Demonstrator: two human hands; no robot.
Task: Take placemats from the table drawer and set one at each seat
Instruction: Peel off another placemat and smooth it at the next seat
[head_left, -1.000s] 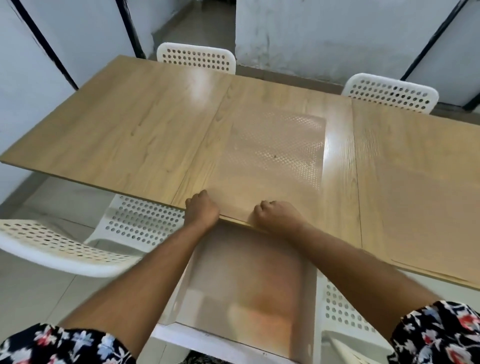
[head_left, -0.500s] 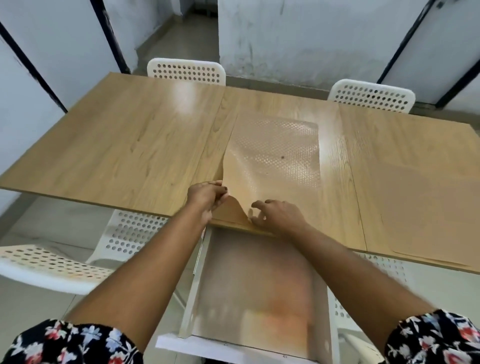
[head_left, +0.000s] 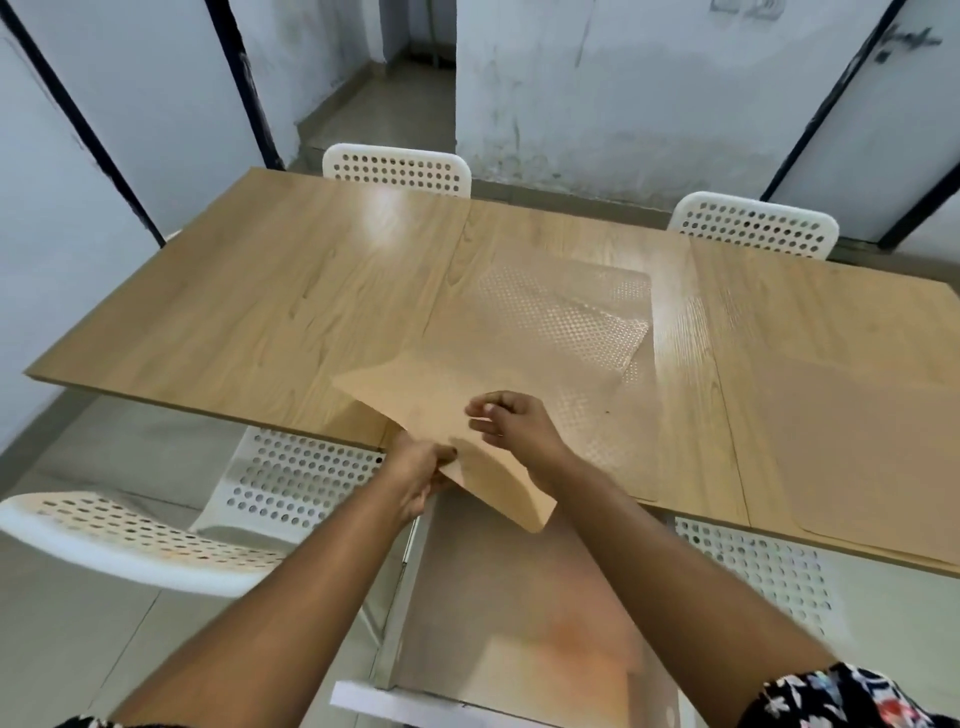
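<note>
A stack of thin tan placemats (head_left: 582, 322) lies on the middle of the wooden table (head_left: 260, 312). My left hand (head_left: 415, 470) pinches the near corner of the top placemat (head_left: 415, 395) and holds it lifted and curled off the stack. Just above that raised sheet, my right hand (head_left: 511, 426) hovers with its fingers spread. Another placemat (head_left: 852, 447) lies flat at the near right seat. Below the table edge the white drawer (head_left: 519, 613) stands pulled out.
Two white perforated chairs stand at the far side, one on the left (head_left: 397, 169) and one on the right (head_left: 753, 226). Another chair (head_left: 156, 530) sits at my near left, and a chair seat (head_left: 763, 566) shows at the near right. Grey walls surround the table.
My left hand has pinched the top placemat's near corner and peeled it up and leftward off the stack. My right hand left the table edge and opened above the sheet. The view tilted up.
</note>
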